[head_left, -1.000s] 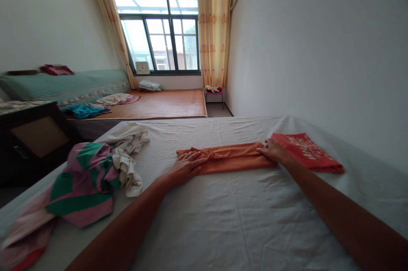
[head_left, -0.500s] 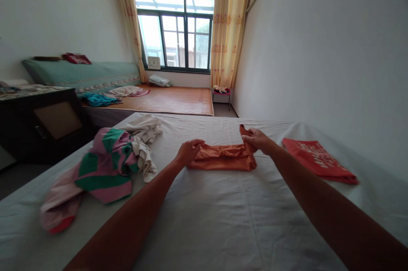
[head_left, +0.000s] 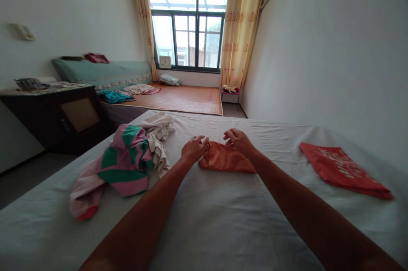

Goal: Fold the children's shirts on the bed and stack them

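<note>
While two hands (head_left: 195, 148) (head_left: 237, 140) touch one orange cloth (head_left: 227, 162), one red cloth (head_left: 342, 169) apart

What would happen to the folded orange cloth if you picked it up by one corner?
The orange cloth would probably flop open, since it is thin fabric folded into a loose bundle. It looks light for its size, lying nearly flat on the bed sheet. Its slight sheen hints it may slide easily between the left hand and right hand.

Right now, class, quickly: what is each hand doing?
Left hand: fingers curled on the left edge of the folded orange cloth; a real grip cannot be told.
Right hand: open, fingers spread just above the cloth's far edge.
</note>
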The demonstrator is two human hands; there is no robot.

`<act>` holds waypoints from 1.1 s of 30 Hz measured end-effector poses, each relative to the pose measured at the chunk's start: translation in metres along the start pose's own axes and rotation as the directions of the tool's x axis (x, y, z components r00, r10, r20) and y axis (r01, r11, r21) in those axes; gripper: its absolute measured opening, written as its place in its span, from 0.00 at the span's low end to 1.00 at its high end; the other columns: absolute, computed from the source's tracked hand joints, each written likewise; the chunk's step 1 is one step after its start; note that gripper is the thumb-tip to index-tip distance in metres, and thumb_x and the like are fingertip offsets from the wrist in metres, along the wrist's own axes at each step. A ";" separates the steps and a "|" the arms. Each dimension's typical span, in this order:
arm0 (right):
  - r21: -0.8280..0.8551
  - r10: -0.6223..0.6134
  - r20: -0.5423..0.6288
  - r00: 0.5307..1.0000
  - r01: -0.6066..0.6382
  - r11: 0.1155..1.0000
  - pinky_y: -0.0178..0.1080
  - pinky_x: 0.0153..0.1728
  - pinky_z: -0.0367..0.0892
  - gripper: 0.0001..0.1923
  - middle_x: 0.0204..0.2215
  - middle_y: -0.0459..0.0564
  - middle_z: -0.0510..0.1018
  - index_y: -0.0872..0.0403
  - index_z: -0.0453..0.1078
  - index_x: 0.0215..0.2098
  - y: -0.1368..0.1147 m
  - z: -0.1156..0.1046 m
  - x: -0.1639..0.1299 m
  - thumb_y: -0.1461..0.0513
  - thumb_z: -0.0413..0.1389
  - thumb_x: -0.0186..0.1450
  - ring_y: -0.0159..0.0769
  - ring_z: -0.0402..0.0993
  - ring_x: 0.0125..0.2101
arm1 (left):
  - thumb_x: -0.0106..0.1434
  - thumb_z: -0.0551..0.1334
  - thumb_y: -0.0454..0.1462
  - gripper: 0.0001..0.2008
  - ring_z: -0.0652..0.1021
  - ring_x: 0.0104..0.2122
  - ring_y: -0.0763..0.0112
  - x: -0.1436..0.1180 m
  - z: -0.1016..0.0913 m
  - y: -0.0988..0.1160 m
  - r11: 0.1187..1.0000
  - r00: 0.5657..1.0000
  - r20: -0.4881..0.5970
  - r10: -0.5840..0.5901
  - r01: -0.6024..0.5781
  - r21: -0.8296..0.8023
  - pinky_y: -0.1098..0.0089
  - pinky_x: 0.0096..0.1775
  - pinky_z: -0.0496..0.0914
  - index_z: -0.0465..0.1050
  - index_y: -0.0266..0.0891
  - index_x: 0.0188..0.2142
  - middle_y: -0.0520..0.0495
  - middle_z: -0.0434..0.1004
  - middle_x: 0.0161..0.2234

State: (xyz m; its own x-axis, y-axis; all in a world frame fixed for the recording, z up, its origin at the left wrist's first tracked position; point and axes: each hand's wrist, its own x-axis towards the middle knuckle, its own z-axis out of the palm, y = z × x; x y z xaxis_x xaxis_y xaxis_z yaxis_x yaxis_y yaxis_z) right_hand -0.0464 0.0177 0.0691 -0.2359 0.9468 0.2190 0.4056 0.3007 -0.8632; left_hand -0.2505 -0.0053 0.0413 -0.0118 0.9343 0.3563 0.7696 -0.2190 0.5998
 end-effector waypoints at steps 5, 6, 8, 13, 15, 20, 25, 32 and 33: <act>-0.361 -0.214 0.055 0.975 0.220 0.906 0.41 0.45 0.65 0.13 0.36 0.50 0.78 0.52 0.71 0.37 0.024 -0.008 -0.017 0.57 0.46 0.67 0.36 0.71 0.39 | 0.66 0.52 0.40 0.15 0.68 0.51 0.63 -0.016 0.011 0.019 0.868 0.882 0.105 0.459 -0.470 0.159 0.64 0.54 0.62 0.73 0.47 0.48 0.47 0.73 0.47; -0.422 -0.228 0.135 0.964 0.264 0.867 0.43 0.50 0.62 0.13 0.40 0.50 0.78 0.50 0.72 0.39 0.031 -0.009 -0.021 0.57 0.47 0.67 0.38 0.70 0.44 | 0.66 0.51 0.41 0.16 0.66 0.54 0.63 -0.019 0.015 0.019 0.841 0.854 0.186 0.487 -0.515 0.164 0.63 0.56 0.60 0.71 0.48 0.49 0.47 0.72 0.50; -0.461 -0.190 0.195 0.962 0.261 0.848 0.47 0.56 0.55 0.12 0.48 0.48 0.76 0.48 0.72 0.42 0.048 -0.012 -0.027 0.57 0.48 0.66 0.40 0.65 0.51 | 0.66 0.51 0.44 0.19 0.61 0.59 0.60 -0.021 0.021 0.013 0.834 0.840 0.322 0.438 -0.513 0.204 0.57 0.58 0.56 0.66 0.49 0.55 0.48 0.66 0.57; -0.312 0.097 -0.151 0.984 -0.141 0.940 0.45 0.56 0.56 0.16 0.49 0.55 0.74 0.53 0.70 0.47 0.079 -0.041 -0.025 0.56 0.52 0.63 0.42 0.65 0.54 | 0.66 0.48 0.49 0.29 0.50 0.64 0.53 -0.013 0.019 -0.012 0.879 0.800 0.567 0.196 -0.400 0.259 0.50 0.59 0.50 0.49 0.47 0.64 0.46 0.46 0.66; -0.270 0.167 -0.184 0.969 -0.213 0.939 0.45 0.51 0.63 0.21 0.46 0.59 0.76 0.57 0.68 0.48 0.082 -0.051 -0.024 0.54 0.56 0.60 0.45 0.70 0.49 | 0.66 0.47 0.49 0.30 0.48 0.65 0.53 -0.010 0.015 -0.017 0.884 0.780 0.597 0.186 -0.399 0.245 0.50 0.59 0.48 0.47 0.45 0.65 0.45 0.43 0.66; 0.102 0.269 0.126 0.955 -0.282 0.954 0.42 0.40 0.72 0.24 0.38 0.57 0.80 0.60 0.71 0.44 0.067 -0.050 -0.031 0.52 0.61 0.56 0.44 0.77 0.39 | 0.65 0.49 0.46 0.30 0.49 0.64 0.55 -0.010 0.014 -0.011 0.884 0.798 0.563 0.214 -0.404 0.237 0.52 0.61 0.48 0.49 0.45 0.65 0.46 0.46 0.66; 0.508 0.213 0.345 0.914 -0.372 0.777 0.41 0.47 0.70 0.20 0.41 0.53 0.80 0.56 0.72 0.43 0.051 -0.043 -0.042 0.58 0.63 0.54 0.40 0.77 0.41 | 0.64 0.51 0.45 0.27 0.57 0.62 0.60 -0.009 0.018 -0.008 0.880 0.820 0.468 0.329 -0.446 0.164 0.60 0.62 0.51 0.58 0.42 0.61 0.45 0.54 0.64; 0.499 0.090 -0.078 0.993 -0.039 0.866 0.42 0.48 0.69 0.19 0.43 0.47 0.79 0.51 0.68 0.47 0.038 -0.092 -0.036 0.59 0.57 0.58 0.38 0.74 0.44 | 0.66 0.47 0.47 0.24 0.65 0.58 0.62 0.001 0.032 -0.024 0.931 0.924 0.260 0.279 -0.327 0.164 0.60 0.57 0.61 0.61 0.42 0.58 0.44 0.58 0.62; 0.474 0.045 -0.161 0.986 0.038 0.880 0.42 0.48 0.69 0.20 0.45 0.47 0.78 0.51 0.67 0.49 0.036 -0.109 -0.033 0.57 0.56 0.58 0.38 0.74 0.45 | 0.66 0.47 0.47 0.24 0.65 0.58 0.62 0.002 0.033 -0.026 0.925 0.920 0.270 0.285 -0.338 0.176 0.60 0.57 0.62 0.62 0.42 0.58 0.44 0.59 0.61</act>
State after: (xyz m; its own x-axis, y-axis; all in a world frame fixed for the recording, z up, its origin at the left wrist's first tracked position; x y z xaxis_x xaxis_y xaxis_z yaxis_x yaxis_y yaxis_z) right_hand 0.0718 0.0098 0.0802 -0.0721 0.9654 0.2505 -0.0709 0.2456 -0.9668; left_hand -0.2494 0.0116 0.0023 0.3809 0.8728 0.3052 0.8277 -0.4690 0.3081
